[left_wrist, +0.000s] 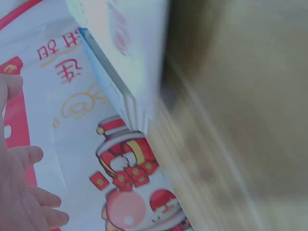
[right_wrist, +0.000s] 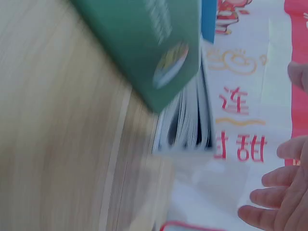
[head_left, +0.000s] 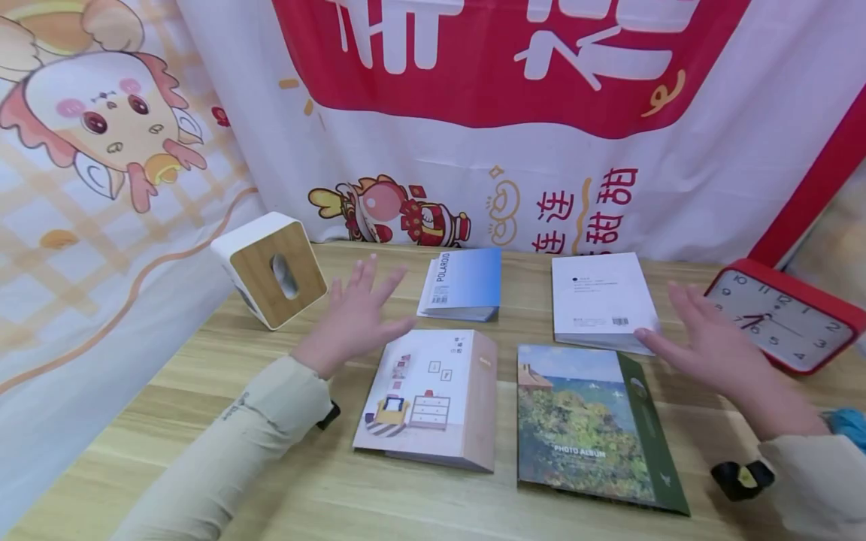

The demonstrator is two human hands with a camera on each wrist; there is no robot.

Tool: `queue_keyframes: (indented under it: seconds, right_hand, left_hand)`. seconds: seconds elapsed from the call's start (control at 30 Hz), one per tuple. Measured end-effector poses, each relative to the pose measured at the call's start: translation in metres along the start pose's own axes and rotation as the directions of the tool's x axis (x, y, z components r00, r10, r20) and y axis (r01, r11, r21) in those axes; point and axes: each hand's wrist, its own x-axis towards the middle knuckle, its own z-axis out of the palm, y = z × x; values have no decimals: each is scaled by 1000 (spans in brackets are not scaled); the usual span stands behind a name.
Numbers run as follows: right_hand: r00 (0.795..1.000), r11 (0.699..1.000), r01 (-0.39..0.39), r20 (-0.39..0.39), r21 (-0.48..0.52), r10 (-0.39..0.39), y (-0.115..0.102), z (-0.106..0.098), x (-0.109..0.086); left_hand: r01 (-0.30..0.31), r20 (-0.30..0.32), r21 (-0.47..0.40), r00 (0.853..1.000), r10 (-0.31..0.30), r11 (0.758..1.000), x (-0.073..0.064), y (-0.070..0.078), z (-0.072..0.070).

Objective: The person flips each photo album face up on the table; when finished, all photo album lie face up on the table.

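Observation:
Fingers spread, my left hand (head_left: 358, 323) hovers over the table between a tissue box and an album with a drawn room on its cover (head_left: 426, 402); it holds nothing. My right hand (head_left: 710, 349), also spread and holding nothing, is beside a white album (head_left: 595, 297), its thumb overlapping that album's corner in the head view. In front of the white album lies one marked PHOTO ALBUM (head_left: 575, 428), with a painted garden cover and green spine (right_wrist: 144, 43). A blue POLAROID album (head_left: 473, 282) sits behind the room-cover one.
The white tissue box (head_left: 280, 278) with a wooden face stands at the back left. At the right, a red-framed clock (head_left: 778, 319) leans back, with something blue and woolly (head_left: 847, 427) near it. A printed cloth (head_left: 419, 143) hangs behind the table.

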Motion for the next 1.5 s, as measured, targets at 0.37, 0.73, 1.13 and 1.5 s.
queue_keyframes:
  seconds: [0.37,0.73,1.13,1.5]
  right_hand:
    - [997,963,-39,69,265,21,-48,1,22]
    - [997,819,-66,1,569,79,-87,23,50]
    - [928,81,-201,163,976,336,-127,54,77]
    - [889,-185,-236,289,954,356,-148,83,86]
  left_hand:
    - [-71,56,-125,995,78,990,34,43,-14]
    - [-218,123,-217,961,248,952,71,71,-5]
    - [-296,164,-183,931,326,938,98,84,9]
    - [-304,275,-251,888,369,919,114,92,23]
